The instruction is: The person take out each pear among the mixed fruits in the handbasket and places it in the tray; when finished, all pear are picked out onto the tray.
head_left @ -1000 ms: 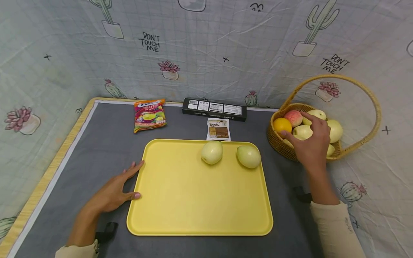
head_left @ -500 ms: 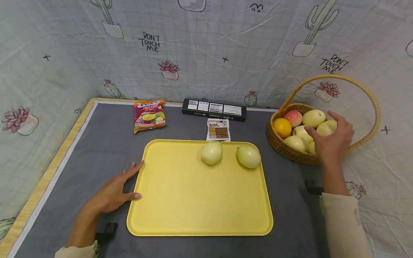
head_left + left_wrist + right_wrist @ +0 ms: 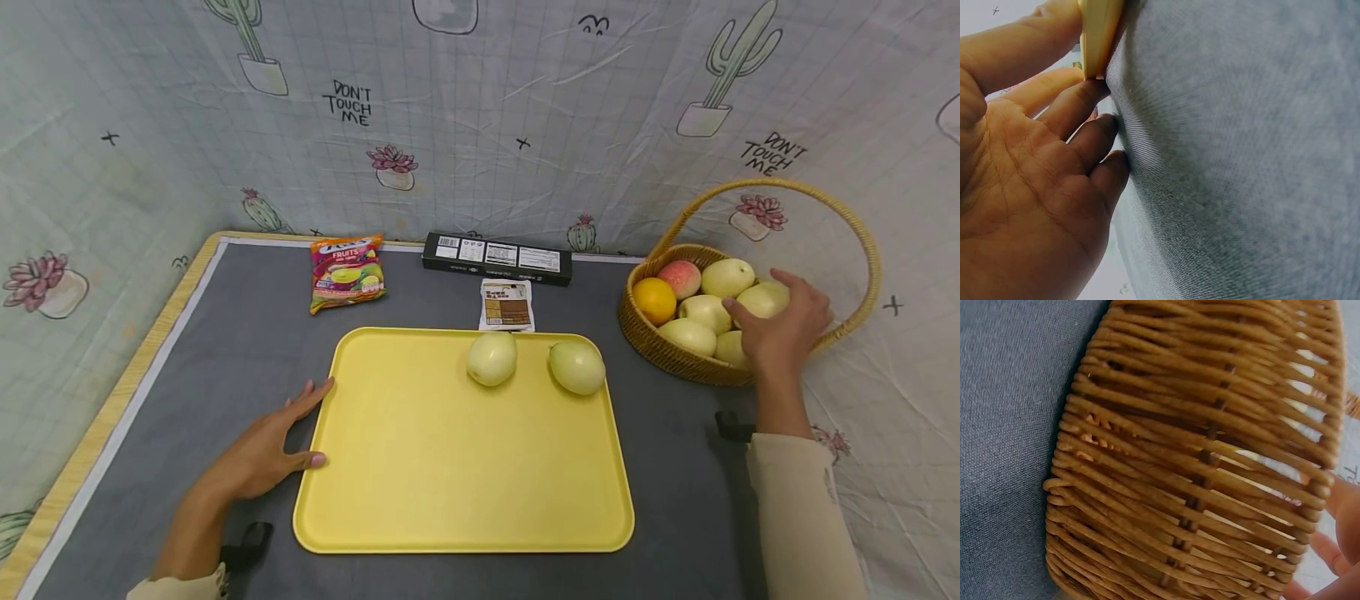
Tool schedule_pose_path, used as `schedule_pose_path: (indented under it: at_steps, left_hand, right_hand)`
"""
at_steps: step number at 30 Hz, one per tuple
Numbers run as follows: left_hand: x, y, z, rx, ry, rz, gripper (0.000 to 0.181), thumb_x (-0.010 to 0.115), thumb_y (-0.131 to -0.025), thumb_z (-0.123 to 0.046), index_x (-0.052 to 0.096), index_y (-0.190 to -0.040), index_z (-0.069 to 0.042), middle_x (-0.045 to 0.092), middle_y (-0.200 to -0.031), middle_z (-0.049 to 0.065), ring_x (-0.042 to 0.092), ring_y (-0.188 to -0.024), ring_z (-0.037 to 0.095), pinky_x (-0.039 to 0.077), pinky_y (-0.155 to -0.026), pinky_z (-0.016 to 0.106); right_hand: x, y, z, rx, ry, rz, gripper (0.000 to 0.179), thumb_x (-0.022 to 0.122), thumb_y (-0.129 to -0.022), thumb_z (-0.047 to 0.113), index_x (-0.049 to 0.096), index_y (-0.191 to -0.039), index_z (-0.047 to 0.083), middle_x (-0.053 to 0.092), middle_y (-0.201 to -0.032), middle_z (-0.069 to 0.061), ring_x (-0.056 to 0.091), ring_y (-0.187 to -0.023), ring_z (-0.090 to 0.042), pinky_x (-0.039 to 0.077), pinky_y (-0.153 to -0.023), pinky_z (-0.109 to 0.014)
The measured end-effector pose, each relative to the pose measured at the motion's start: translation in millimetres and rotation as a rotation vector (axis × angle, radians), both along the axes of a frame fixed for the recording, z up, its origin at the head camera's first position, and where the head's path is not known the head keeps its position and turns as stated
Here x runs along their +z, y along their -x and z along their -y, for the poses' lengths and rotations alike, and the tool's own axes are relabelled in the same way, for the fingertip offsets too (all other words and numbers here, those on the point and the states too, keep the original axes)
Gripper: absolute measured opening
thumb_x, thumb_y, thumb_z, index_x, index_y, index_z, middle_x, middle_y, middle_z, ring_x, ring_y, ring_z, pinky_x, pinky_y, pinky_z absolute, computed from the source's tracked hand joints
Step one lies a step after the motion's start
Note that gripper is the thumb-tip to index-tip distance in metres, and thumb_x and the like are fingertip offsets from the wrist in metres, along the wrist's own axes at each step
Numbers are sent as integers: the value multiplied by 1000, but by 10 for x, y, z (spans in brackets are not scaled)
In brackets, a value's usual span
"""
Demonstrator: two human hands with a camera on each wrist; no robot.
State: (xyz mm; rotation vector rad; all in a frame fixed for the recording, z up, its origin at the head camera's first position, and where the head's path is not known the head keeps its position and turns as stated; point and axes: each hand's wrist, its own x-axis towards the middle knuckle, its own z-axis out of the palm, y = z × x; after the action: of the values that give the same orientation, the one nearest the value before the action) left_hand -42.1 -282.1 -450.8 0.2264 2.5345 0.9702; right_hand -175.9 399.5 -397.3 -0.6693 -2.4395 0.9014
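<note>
Resting on the tray [image 3: 465, 467] at its left rim: left hand [image 3: 253, 458]; thumb and index finger touch the rim, fingers extended and spread, nothing clasped.
Right hand [image 3: 789, 327]: over the right part of the basket [image 3: 667, 358]; thumb and index finger stand apart, bent about a pear [image 3: 761, 298]; whether they grip it cannot be told.
Basket: woven, handle upright, right of the tray and apart from it; holds this pear among others, with an orange [image 3: 654, 301] and a peach [image 3: 680, 278] at the left.
Tray: yellow, flat on the dark cloth [image 3: 247, 350]; two pears [image 3: 577, 367] lie near its far rim, right of centre, apart.
Behind the tray: a bag [image 3: 347, 272] at left, a black box [image 3: 497, 259] near centre, a small packet [image 3: 507, 305] between box and tray.
</note>
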Motion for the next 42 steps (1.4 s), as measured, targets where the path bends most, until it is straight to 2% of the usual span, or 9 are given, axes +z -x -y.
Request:
schedule_pose_path:
  at_steps: [5, 12, 21, 27, 34, 39, 42]
  left_hand:
    - [-9, -8, 8, 4, 2, 2, 113, 89, -83, -39, 18, -172, -33, 17, -175, 29, 16, -151, 71, 24, -114, 85]
    - [-2, -24, 2, 8, 9, 4, 114, 89, -83, -39, 19, -172, -33, 18, -175, 29, 17, -151, 71, 24, -114, 86]
    - [29, -25, 1, 7, 10, 3, 114, 89, -84, -35, 18, -172, -32, 17, -175, 29, 17, -151, 71, 25, -114, 85]
    - [33, -21, 10, -2, 14, -2, 114, 89, -83, -35, 18, -172, -32, 17, -174, 30, 18, -150, 71, 25, -113, 85]
    - [24, -3, 12, -5, 13, -1, 115, 89, -83, -36, 18, -172, -32, 17, -174, 30, 17, -151, 71, 24, -114, 85]
    - [28, -1, 0, -1, 9, 0, 113, 89, -84, -36, 17, -172, -34, 16, -175, 29, 16, -151, 71, 24, -115, 85]
    - [27, 1, -4, -1, 5, -1, 112, 88, -85, -35, 18, -172, -35, 16, -175, 28, 16, -152, 70, 24, -115, 84]
  right_hand:
    - [-52, 30, -41, 11, 2, 30, 75, 83, -93, 28, 50, -159, 18, 41, -163, -18, 28, -155, -36, 25, -129, -50]
    - [-131, 44, -64, 8, -16, -9, 69, 82, -92, 18, 54, -155, 10, 47, -155, -27, 35, -148, -42, 26, -127, -52]
    - [-131, 40, -55, -13, -18, -4, 66, 81, -94, 18, 57, -154, 12, 50, -153, -26, 39, -146, -42, 27, -127, -52]
    - [-33, -8, 54, -23, -27, -12, 66, 83, -93, 22, 57, -154, 16, 51, -155, -21, 42, -147, -38, 29, -126, -51]
    - [175, -97, 278, 9, -13, -12, 66, 84, -93, 30, 59, -154, 26, 49, -159, -13, 43, -149, -33, 32, -126, -48]
    - [333, -174, 500, 36, 11, -72, 65, 87, -90, 32, 62, -150, 34, 51, -154, -9, 48, -140, -24, 39, -119, -41]
    - [405, -209, 627, 54, -2, -119, 66, 91, -86, 29, 65, -147, 33, 54, -149, -6, 49, -129, -14, 40, -110, -32]
